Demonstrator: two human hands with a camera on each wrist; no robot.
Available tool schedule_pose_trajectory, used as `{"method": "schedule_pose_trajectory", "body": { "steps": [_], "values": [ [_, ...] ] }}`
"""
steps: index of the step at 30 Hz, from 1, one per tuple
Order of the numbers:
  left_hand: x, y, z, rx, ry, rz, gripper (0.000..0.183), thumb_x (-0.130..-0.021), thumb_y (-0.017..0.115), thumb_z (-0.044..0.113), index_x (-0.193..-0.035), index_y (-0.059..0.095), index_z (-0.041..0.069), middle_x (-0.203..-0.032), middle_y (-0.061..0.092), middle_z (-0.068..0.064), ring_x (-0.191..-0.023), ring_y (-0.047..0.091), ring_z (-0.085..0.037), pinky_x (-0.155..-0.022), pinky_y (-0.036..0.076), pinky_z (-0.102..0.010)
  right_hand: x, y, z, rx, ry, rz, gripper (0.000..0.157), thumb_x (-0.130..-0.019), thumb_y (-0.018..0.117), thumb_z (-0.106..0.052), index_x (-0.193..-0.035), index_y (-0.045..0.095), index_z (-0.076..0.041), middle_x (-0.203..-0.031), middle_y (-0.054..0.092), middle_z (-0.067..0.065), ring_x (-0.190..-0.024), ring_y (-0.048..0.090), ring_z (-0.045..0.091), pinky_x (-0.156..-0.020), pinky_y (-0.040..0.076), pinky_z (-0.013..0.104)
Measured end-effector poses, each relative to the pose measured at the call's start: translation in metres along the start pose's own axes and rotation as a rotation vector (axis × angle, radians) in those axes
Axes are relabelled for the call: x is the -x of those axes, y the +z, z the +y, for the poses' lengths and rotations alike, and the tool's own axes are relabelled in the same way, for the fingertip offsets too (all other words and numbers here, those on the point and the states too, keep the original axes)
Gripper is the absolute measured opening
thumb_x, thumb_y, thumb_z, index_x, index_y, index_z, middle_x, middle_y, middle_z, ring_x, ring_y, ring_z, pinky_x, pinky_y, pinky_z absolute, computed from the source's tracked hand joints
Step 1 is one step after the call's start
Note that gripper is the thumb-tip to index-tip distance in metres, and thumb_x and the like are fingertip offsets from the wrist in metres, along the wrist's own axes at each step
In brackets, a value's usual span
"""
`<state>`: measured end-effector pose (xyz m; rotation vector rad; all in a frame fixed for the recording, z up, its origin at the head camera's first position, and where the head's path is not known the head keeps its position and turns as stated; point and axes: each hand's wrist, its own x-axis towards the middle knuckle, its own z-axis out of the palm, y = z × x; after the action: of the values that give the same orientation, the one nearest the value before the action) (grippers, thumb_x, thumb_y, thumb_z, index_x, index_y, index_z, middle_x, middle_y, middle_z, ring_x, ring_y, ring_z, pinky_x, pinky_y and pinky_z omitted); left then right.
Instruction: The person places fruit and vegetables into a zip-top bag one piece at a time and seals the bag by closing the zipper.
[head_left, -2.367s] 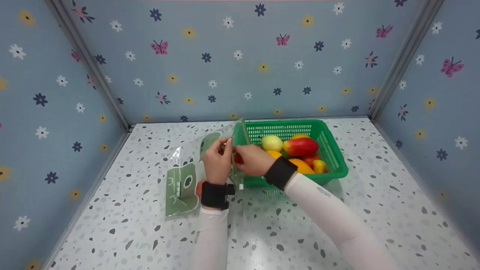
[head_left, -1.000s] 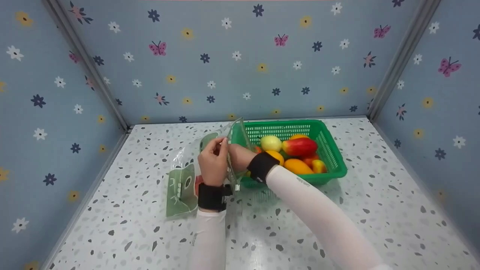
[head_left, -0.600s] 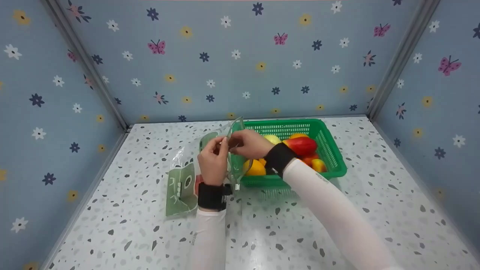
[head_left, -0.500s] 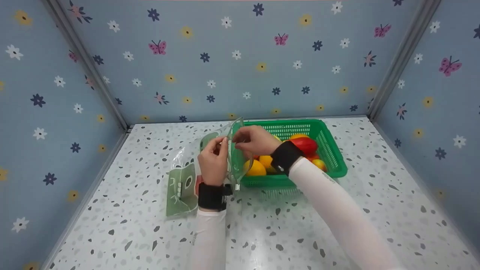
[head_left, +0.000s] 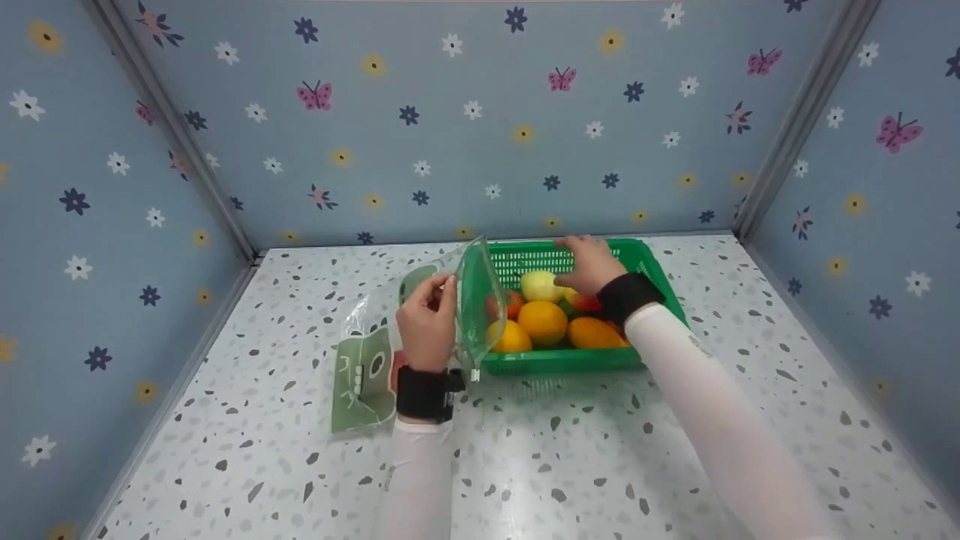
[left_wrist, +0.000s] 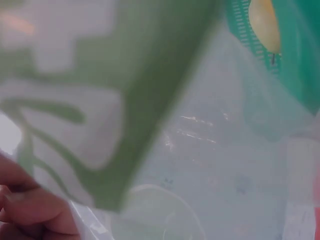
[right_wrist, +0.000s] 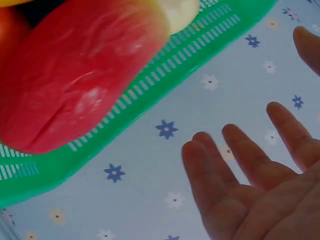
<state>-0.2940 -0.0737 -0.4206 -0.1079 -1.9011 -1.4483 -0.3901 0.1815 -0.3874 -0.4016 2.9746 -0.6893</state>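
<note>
Bearing it all: the speckled surface (head_left: 562,457), with basket and bag side by side.
Green basket (head_left: 562,364): at the back of the surface; its walls presumably keep the fruit from rolling.
Clear bag (head_left: 361,375): left of the basket, mouth gaping toward it, likely to keep the two openings close together.
Left grip (head_left: 426,322): pinches the bag's rim between thumb and fingertips, seemingly to hold the limp film up and apart.
Right grip (head_left: 591,264): fingers spread, holding nothing, over the basket; that spread would suit a rounded thing.
Red fruit (right_wrist: 75,75): long, lying against the basket's other fruit.
Orange (head_left: 542,323): in the basket, before the pale yellow fruit (head_left: 538,285).
Reddish patch (head_left: 399,367): at the bag; print or contents, I cannot tell.
</note>
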Motion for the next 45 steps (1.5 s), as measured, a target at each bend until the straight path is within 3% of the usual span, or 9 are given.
{"method": "schedule_pose_trajectory", "body": {
  "steps": [8,12,14,19,23,27,32,39,45],
  "values": [
    [0.000,0.000,0.000,0.007,0.014,-0.009,0.015,-0.098,0.069,0.012,-0.100,0.077,0.000,-0.066,0.057,-0.007,-0.058,0.045,-0.008,-0.057,0.037,-0.020,-0.002,0.009,0.025,0.049,0.139,-0.115,0.077,-0.089,0.079,-0.028,-0.154,0.044,-0.007,-0.157,0.044,0.024,-0.150,0.025,0.053,-0.124,0.015,0.067],
    [0.001,0.000,-0.001,-0.004,0.022,-0.012,0.015,-0.099,0.068,0.013,-0.100,0.077,0.000,-0.065,0.058,-0.007,-0.058,0.045,-0.008,-0.057,0.037,-0.021,-0.002,0.013,0.031,0.073,0.161,-0.167,0.072,-0.088,0.079,-0.022,-0.151,0.048,-0.005,-0.152,0.051,0.023,-0.147,0.031,0.053,-0.122,0.022,0.067],
    [0.001,0.000,-0.001,-0.005,0.021,-0.014,0.016,-0.099,0.068,0.013,-0.100,0.077,0.000,-0.066,0.058,-0.007,-0.059,0.046,-0.008,-0.057,0.037,-0.021,-0.001,0.014,0.032,0.090,0.171,-0.172,0.066,-0.087,0.079,-0.015,-0.147,0.052,-0.003,-0.147,0.056,0.023,-0.143,0.036,0.053,-0.117,0.033,0.065],
    [0.000,-0.001,-0.001,-0.001,0.014,-0.017,0.016,-0.099,0.068,0.014,-0.100,0.077,0.000,-0.067,0.059,-0.008,-0.059,0.047,-0.008,-0.057,0.038,-0.020,0.000,0.015,0.034,0.127,0.185,-0.136,0.061,-0.087,0.073,-0.004,-0.145,0.054,-0.002,-0.141,0.059,0.024,-0.135,0.042,0.051,-0.105,0.045,0.061],
    [0.000,-0.001,-0.001,0.001,0.014,-0.016,0.015,-0.099,0.068,0.013,-0.100,0.077,0.000,-0.067,0.060,-0.009,-0.059,0.047,-0.009,-0.057,0.039,-0.020,-0.001,0.014,0.031,0.086,0.166,-0.069,0.062,-0.093,0.070,-0.012,-0.149,0.048,0.000,-0.142,0.058,0.025,-0.130,0.052,0.044,-0.110,0.044,0.058],
    [0.000,-0.001,-0.001,0.001,0.008,-0.017,0.015,-0.099,0.068,0.013,-0.100,0.077,0.001,-0.067,0.060,-0.008,-0.059,0.048,-0.009,-0.057,0.039,-0.021,-0.001,0.010,0.021,-0.001,0.135,0.031,0.063,-0.099,0.069,-0.029,-0.148,0.043,0.002,-0.130,0.064,0.025,-0.111,0.063,0.037,-0.101,0.052,0.051],
    [0.000,0.000,-0.001,0.005,0.003,-0.016,0.015,-0.099,0.069,0.014,-0.100,0.077,0.001,-0.066,0.058,-0.006,-0.058,0.046,-0.009,-0.057,0.037,-0.021,0.006,0.007,0.002,-0.235,0.127,0.211,0.055,-0.099,0.067,-0.045,-0.135,0.051,-0.005,-0.116,0.067,0.019,-0.096,0.065,0.031,-0.086,0.057,0.041],
    [0.001,0.001,-0.002,0.009,0.032,-0.009,0.015,-0.099,0.069,0.013,-0.099,0.077,0.000,-0.064,0.057,-0.007,-0.057,0.044,-0.006,-0.056,0.036,-0.020,0.030,0.017,-0.029,-0.841,-0.068,0.488,0.047,-0.099,0.069,-0.037,-0.131,0.057,-0.004,-0.118,0.062,0.017,-0.094,0.063,0.024,-0.075,0.057,0.023],
    [0.001,0.002,-0.002,-0.007,0.032,0.002,0.015,-0.098,0.069,0.013,-0.097,0.077,0.001,-0.064,0.057,-0.009,-0.058,0.044,-0.005,-0.057,0.036,-0.020,0.049,0.046,-0.058,-1.145,-0.210,0.444,0.078,-0.086,0.073,-0.061,-0.134,0.055,-0.002,-0.128,0.064,0.016,-0.102,0.070,0.023,-0.079,0.063,0.031]
  ]
}}
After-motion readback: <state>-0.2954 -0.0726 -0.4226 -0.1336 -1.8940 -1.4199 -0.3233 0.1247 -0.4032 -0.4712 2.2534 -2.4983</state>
